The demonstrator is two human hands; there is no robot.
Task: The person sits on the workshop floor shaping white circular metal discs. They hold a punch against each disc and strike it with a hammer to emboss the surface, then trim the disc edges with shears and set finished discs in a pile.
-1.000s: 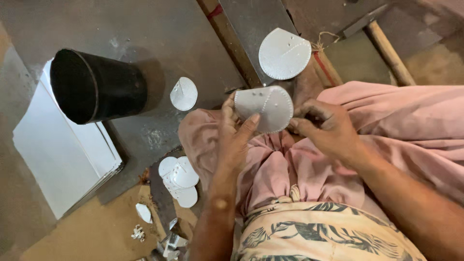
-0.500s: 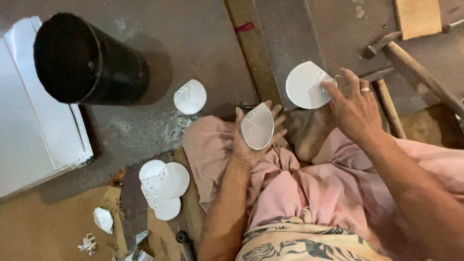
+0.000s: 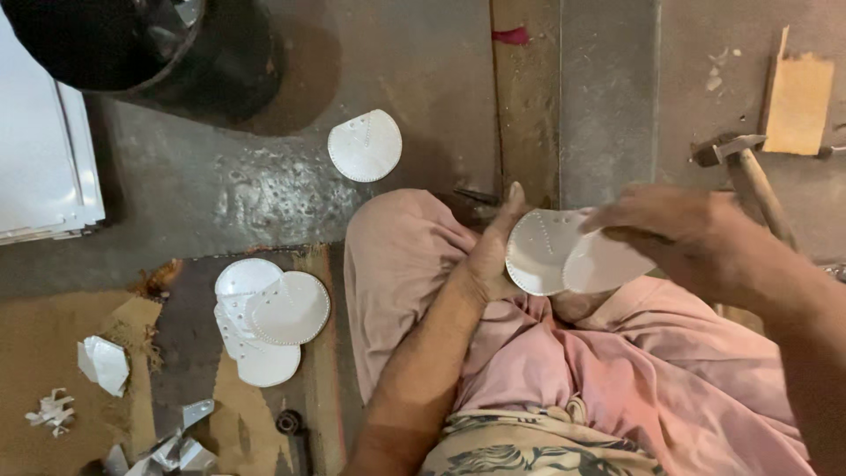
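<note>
Landmark = knee [image 3: 397, 264], pink cloth, mid-frame. L to R:

- sheet stack [image 3: 40, 159]: white, far left of knee, at frame edge
- bucket [image 3: 132, 44]: black, up-left of knee, on floor
- scraps [image 3: 101, 366]: white offcuts, low-left of knee, on brown board
- disc pile [image 3: 269, 322]: 3 or so white rounds w/ dotted edges, overlapping, just left of knee
- lone disc [image 3: 365, 145]: flat on floor just above knee, one edge cut straight
- left hand [image 3: 493, 256]: right of knee, thumb up, fingers behind held disc [image 3: 538, 251]. Grip narrow, pinching disc at its left rim; disc stands near upright, face to cam
- 2nd disc [image 3: 608, 260]: touching & overlapping held disc on its right side, tilted
- right hand [image 3: 696, 234]: further right of knee, fingers curled over top edge of 2nd disc, closed on it; fingertips hidden behind rim so exact pinch pt can't tell
- hammer [image 3: 749, 172]: far right of knee, head up-left, handle running down-right under right wrist
- wood block [image 3: 797, 101]: far right & above, beside hammer head

Key relation: the 2 discs meet betw the hands, over the lap. Held disc lies right of left grip, 2nd disc lies left of right grip, overlap seam runs roughly vertical. Both hands about equally close to seam; each hand has own disc, neither free
</note>
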